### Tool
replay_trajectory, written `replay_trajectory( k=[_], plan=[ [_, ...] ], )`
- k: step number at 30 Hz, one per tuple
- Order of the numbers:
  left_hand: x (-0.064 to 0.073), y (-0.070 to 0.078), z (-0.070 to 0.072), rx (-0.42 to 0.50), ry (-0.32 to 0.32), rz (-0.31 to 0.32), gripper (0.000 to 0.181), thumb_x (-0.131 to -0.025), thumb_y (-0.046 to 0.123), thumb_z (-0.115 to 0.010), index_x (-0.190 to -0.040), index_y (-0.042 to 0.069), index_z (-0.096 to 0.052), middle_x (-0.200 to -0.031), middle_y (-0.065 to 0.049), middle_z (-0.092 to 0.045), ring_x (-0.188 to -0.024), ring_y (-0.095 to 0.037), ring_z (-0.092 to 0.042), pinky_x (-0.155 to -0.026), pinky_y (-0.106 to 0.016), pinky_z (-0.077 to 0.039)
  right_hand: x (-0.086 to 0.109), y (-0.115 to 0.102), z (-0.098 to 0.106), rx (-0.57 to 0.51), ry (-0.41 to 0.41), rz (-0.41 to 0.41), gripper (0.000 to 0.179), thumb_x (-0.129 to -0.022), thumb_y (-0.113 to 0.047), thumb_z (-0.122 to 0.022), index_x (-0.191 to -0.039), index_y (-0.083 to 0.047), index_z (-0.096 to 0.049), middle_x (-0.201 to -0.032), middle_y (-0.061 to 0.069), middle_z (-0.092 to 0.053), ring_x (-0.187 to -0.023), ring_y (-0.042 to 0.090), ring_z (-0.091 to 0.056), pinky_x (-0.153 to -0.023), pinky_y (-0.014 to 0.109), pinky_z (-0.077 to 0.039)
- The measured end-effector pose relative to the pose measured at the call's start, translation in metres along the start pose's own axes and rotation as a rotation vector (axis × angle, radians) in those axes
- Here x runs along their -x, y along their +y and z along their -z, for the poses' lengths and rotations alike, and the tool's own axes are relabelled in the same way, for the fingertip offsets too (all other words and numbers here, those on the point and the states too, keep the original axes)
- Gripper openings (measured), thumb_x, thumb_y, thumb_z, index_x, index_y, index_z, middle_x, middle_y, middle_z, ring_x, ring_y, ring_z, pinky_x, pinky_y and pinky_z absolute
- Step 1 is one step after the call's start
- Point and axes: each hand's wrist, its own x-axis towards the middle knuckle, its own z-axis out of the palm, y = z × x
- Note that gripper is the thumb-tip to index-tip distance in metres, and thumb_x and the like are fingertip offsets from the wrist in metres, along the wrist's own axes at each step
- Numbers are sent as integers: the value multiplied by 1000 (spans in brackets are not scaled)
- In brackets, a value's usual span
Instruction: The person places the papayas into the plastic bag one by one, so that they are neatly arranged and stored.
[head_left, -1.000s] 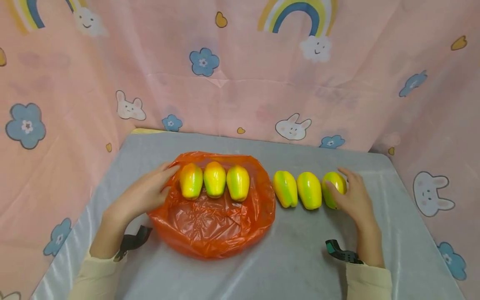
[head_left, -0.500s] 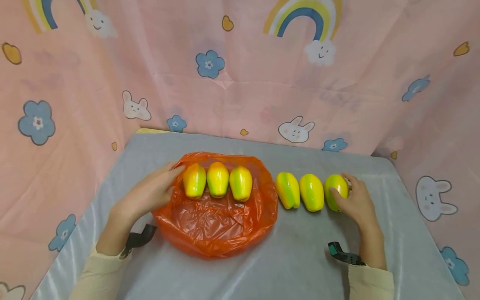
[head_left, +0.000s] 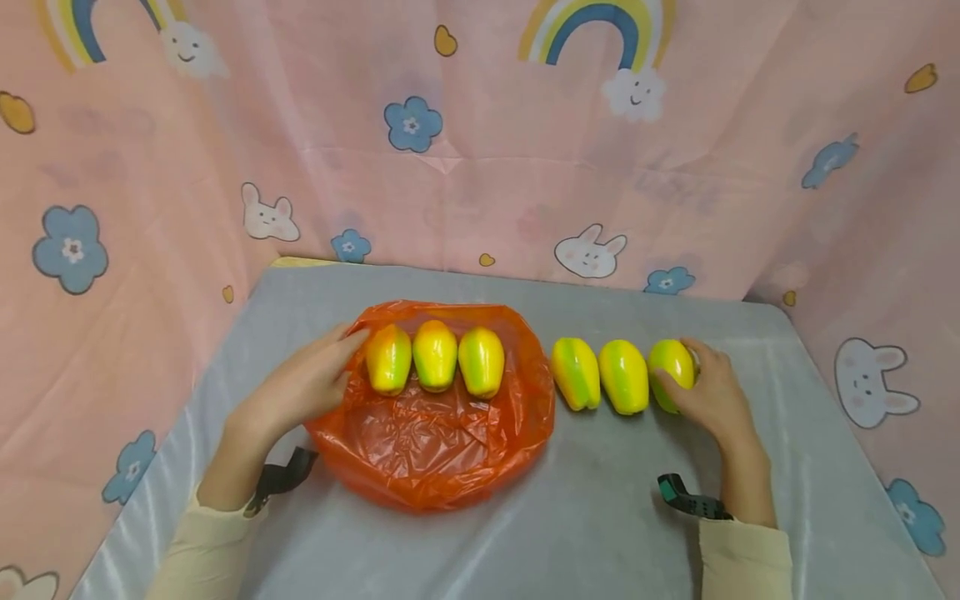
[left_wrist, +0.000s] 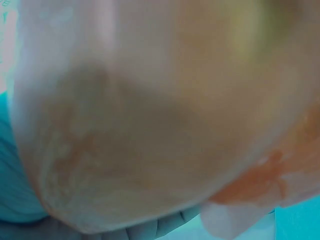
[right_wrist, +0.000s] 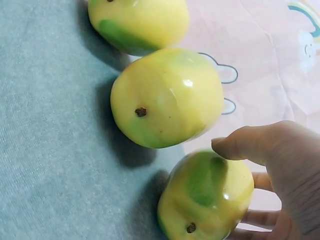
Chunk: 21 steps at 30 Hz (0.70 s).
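An orange-red plastic bag (head_left: 427,487) lies spread open in the head view, with three yellow-green papayas (head_left: 435,357) in a row inside its far part. My left hand (head_left: 300,383) holds the bag's left rim, thumb nearer me than the fingers. The left wrist view is mostly filled by a blurred pale shape, with some orange film (left_wrist: 255,185). To the right of the bag, three more papayas (head_left: 624,377) stand in a line on the table. My right hand (head_left: 720,400) grips the rightmost papaya (right_wrist: 207,200); its thumb is on the near side, its other fingers behind.
A grey cloth covers the table (head_left: 585,508). Pink patterned curtain (head_left: 480,192) closes in the back and both sides. The leftmost loose papaya (head_left: 576,373) sits right beside the bag's rim. Dark camera mounts (head_left: 690,500) are strapped to both wrists.
My right hand's thumb and fingers have drawn in around the rightmost papaya. The left hand stays at the bag's rim. The head view has shifted slightly.
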Motion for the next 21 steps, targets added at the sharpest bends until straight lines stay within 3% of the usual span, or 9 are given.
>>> replay_trajectory(
  k=[9, 21],
  plan=[
    [-2, -1, 0, -5, 17, -27, 61, -96, -8, -59, -156, -7, -45, -158, -27, -50, -143, -46, -53, -116, -62, -48, 2, 1, 2, -5, -7, -11, 82, -103, -41, -63, -158, 10, -31, -150, 44, -41, -124, 56, -48, -102, 77, -44],
    [0, -1, 0, 6, -6, 13, 61, -97, -7, -59, -156, -7, -45, -159, -27, -49, -143, -47, -53, -115, -63, -48, 1, -3, 2, 5, -27, -26, 82, -103, -42, -62, -159, 9, -30, -145, 43, -44, -114, 53, -51, -96, 73, -48]
  ],
)
